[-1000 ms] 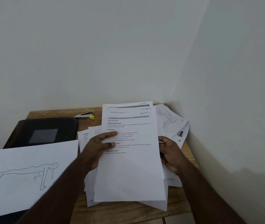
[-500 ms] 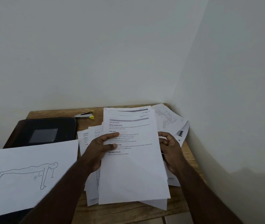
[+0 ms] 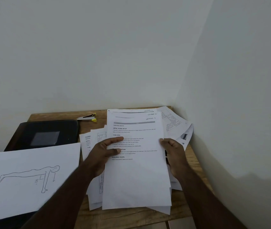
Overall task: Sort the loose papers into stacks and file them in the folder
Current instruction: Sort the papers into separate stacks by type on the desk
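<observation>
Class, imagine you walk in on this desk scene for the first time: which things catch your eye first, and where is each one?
First, the sheaf of white printed sheets at the centre, gripped at its edges by the left hand and right hand over a loose paper pile. Next, the large white sheet with a push-up figure drawing at the near left. Behind it lies a black folder, with a small metal yellow-tipped stapler on the wooden table.

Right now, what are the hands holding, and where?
A bundle of printed papers. The left hand grips its left edge, thumb on top; the right hand grips its right edge.
</observation>
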